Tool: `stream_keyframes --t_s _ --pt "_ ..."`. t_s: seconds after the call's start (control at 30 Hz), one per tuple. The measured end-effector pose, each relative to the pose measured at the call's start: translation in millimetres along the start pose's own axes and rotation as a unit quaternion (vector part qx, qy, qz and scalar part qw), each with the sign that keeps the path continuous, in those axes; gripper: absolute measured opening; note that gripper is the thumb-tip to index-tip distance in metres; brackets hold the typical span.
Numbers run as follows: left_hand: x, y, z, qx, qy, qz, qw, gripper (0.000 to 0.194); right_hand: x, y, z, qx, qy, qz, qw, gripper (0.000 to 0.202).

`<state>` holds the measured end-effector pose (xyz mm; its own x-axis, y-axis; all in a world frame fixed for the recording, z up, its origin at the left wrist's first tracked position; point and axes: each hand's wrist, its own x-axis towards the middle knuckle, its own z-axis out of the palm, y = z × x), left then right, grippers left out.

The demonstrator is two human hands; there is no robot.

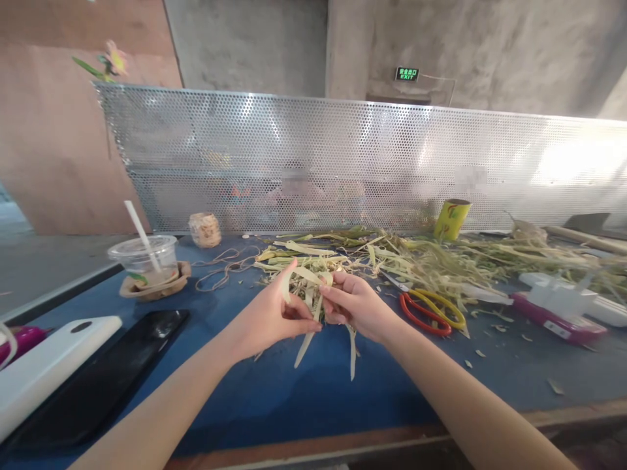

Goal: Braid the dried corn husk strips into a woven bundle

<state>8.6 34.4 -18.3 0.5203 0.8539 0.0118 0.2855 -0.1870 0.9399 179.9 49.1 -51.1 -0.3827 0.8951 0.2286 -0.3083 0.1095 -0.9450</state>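
Pale strips [304, 348], looped above the blue counter [294, 414]: left hand [264, 316] loosely curled, fingertips nearly closed on them; right hand [360, 305] pinching them; bending apparently underway, calling for steady fingertips.

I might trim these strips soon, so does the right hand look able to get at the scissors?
Probably yes: the scissors lie just beside the right hand, handles uncovered, though its grip looks occupied with the pale strips.
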Motion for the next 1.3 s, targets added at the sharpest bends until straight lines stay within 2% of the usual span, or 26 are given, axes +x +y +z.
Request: stream_keyframes --t_s 0.1,0.3,0.4,0.53,0.6,0.7,0.77,0.83,1.03,1.13,1.3 --pt "3 -6 -0.3 -0.006 -0.004 0.0 1.0 0.109 0 0 1 -0.018 0.014 -0.013 1.0 0.025" --pt "3 -6 -4.2 -0.023 -0.051 0.002 0.998 0.094 -1 -3 3 0.025 0.031 -0.001 0.999 0.027" --pt "5 -7 -3.7 -0.031 -0.018 0.024 0.999 0.085 -2 -5 3 0.025 0.007 0.014 1.0 0.027" --pt "8 -12 -1.0 -0.061 0.021 0.087 0.994 0.068 -2 -5 4 -0.04 0.003 0.005 0.999 0.027" --pt "8 -12 -0.2 -0.072 0.029 0.086 0.993 0.07 -3 -5 6 -0.06 0.009 0.007 0.998 0.027" --pt "5 -9 1.1 -0.085 0.088 0.077 0.99 0.078 -3 -5 7 -0.075 0.025 0.008 0.997 0.028" --pt "5 -8 3.1 -0.087 0.105 0.08 0.987 0.086 -3 -4 8 -0.082 0.026 0.0 0.996 0.03" --pt "7 -9 5.9 -0.084 0.099 0.092 0.987 0.092 -3 -3 8 -0.09 0.007 -0.005 0.996 0.032" --pt "16 -16 9.4 -0.125 0.104 0.109 0.981 0.09 -4 -5 6 -0.12 -0.047 -0.022 0.991 0.028" --pt "16 -14 8.4 -0.146 0.097 0.108 0.979 0.091 -7 -8 5 -0.14 -0.046 -0.028 0.989 0.037" --pt "13 -13 9.1 -0.145 0.093 0.1 0.98 0.093 -8 -8 7 -0.111 -0.045 -0.007 0.993 0.038"
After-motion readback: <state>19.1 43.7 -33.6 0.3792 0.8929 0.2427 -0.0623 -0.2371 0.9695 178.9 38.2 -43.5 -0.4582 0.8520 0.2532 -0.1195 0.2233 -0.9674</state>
